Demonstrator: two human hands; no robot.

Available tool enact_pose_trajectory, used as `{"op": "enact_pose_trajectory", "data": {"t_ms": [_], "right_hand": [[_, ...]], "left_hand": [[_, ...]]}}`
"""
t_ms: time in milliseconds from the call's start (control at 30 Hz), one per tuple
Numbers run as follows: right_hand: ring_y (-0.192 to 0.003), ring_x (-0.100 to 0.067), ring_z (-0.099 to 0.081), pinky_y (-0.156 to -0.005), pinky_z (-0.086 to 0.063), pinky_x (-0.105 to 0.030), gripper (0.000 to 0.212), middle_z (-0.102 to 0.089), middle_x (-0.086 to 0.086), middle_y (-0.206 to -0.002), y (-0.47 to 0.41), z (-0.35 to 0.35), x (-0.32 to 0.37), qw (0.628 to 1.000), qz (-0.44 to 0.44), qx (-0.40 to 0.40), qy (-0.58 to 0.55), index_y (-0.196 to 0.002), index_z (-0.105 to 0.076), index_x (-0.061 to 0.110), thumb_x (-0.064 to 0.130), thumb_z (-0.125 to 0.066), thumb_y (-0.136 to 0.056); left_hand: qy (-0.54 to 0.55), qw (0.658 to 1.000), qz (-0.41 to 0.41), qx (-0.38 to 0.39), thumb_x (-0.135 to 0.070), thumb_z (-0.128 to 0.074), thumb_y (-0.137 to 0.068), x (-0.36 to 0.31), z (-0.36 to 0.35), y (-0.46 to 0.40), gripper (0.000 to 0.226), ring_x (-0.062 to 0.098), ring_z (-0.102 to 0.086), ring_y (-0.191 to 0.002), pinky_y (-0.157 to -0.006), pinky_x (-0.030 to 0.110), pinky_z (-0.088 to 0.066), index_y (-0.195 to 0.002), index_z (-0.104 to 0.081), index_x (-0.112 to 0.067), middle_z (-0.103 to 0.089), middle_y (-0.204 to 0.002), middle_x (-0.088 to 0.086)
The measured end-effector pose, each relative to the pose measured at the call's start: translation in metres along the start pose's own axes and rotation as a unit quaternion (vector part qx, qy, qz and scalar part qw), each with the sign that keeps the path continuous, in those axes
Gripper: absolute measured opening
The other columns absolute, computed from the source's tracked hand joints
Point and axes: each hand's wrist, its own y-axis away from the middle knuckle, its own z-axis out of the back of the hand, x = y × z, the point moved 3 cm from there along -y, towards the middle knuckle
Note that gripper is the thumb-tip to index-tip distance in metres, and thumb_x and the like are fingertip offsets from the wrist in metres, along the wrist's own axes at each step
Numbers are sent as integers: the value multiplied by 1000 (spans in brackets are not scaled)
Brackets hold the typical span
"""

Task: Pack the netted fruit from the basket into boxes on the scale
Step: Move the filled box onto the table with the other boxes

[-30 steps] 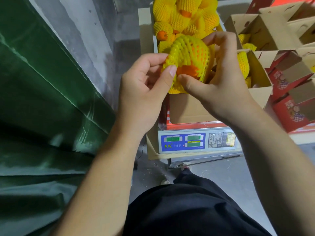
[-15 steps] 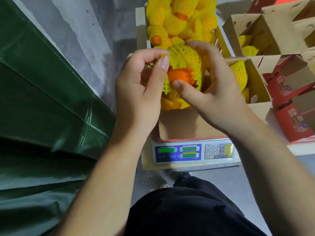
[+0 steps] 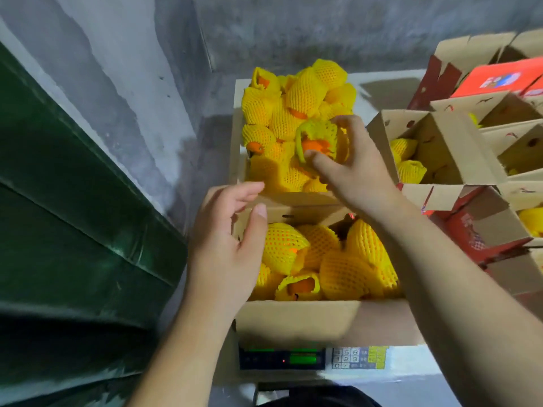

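Observation:
My right hand (image 3: 352, 168) grips an orange in a yellow foam net (image 3: 318, 139) over the far container (image 3: 238, 171), which is heaped with netted oranges (image 3: 296, 98). My left hand (image 3: 229, 239) hovers with relaxed fingers at the left edge of the cardboard box (image 3: 296, 318). That box sits on the scale (image 3: 311, 358) and holds several netted oranges (image 3: 338, 259).
A green tarp (image 3: 73, 215) fills the left side against a grey concrete wall (image 3: 147, 69). To the right stand several open cardboard boxes (image 3: 440, 148), some with netted fruit inside, and red printed boxes (image 3: 499, 80). My dark-clothed lap shows at the bottom edge.
My left hand has let go of the netted orange and dropped to the box's left edge. My right hand alone carries the orange over the far container. The view tilted up.

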Motion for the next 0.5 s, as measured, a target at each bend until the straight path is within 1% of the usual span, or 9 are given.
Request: {"op": "enact_pose_trajectory", "data": {"t_ms": [67, 100, 167, 233, 300, 367, 400, 467, 500], "right_hand": [[-120, -33, -59, -98, -49, -42, 71, -53, -14, -142, -35, 14, -18, 983, -29, 43, 174, -152, -37, 24, 36, -74, -93], [-135, -36, -49, -106, -43, -42, 81, -37, -16, -158, -46, 18, -27, 966, -65, 84, 235, -158, -29, 26, 39, -75, -92], [-149, -38, -34, -116, -36, -46, 93, -11, -12, -171, -51, 29, -41, 944, -112, 136, 280, -164, -18, 27, 46, -75, -92], [-146, -37, -38, -116, -40, -48, 86, -20, -10, -168, -39, 45, -49, 951, -86, 102, 278, -161, -24, 27, 49, -70, -93], [-136, -35, -49, -106, -46, -47, 75, -34, -9, -161, -5, 64, -55, 960, -79, 62, 260, -155, -31, 33, 54, -66, -92], [-127, -34, -56, -96, -49, -45, 72, -44, -9, -153, 37, 79, -64, 964, -119, 53, 234, -149, -32, 40, 60, -64, -88], [-127, -34, -56, -96, -50, -45, 72, -47, -9, -150, 56, 85, -71, 958, -149, 65, 235, -148, -31, 40, 60, -64, -88], [-122, -34, -60, -97, -54, -50, 66, -53, -8, -144, 89, 90, -89, 928, -215, 125, 278, -147, -34, 37, 51, -67, -91], [-114, -31, -63, -94, -57, -50, 54, -59, -6, -135, 100, 89, -96, 913, -240, 161, 289, -142, -42, 33, 44, -67, -94]], "left_hand": [[-4, 996, 84, 19, -34, -59, -102, 16, 1, 3, 26, 2, -57, -121, -98, 26, -50, -128, -61, -39, -57, -125, -23], [-5, 991, 131, 37, -38, -61, -99, 24, 2, 5, 32, -1, -54, -122, -98, 29, -48, -130, -57, -46, -52, -125, -28], [-20, 971, 221, 85, -45, -64, -95, 39, 4, 12, 48, -5, -48, -124, -103, 36, -45, -138, -46, -53, -43, -133, -28], [-43, 947, 288, 137, -48, -65, -96, 49, 7, 20, 65, 4, -42, -136, -112, 46, -43, -152, -33, -51, -33, -152, -22], [-47, 930, 319, 176, -49, -65, -97, 54, 9, 25, 74, 8, -39, -144, -119, 50, -39, -159, -24, -49, -31, -160, -22], [-34, 924, 318, 208, -43, -62, -101, 55, 8, 28, 68, 5, -45, -142, -120, 46, -39, -161, -30, -46, -44, -155, -26], [-37, 922, 310, 227, -39, -61, -103, 56, 8, 29, 61, 3, -51, -137, -118, 45, -42, -159, -36, -43, -52, -149, -26], [-77, 912, 303, 265, -35, -57, -105, 59, 7, 33, 47, 2, -61, -124, -110, 44, -51, -151, -48, -41, -65, -133, -25], [-109, 903, 308, 280, -37, -54, -107, 60, 6, 34, 37, 3, -65, -114, -104, 42, -55, -143, -54, -39, -69, -124, -21]]}}
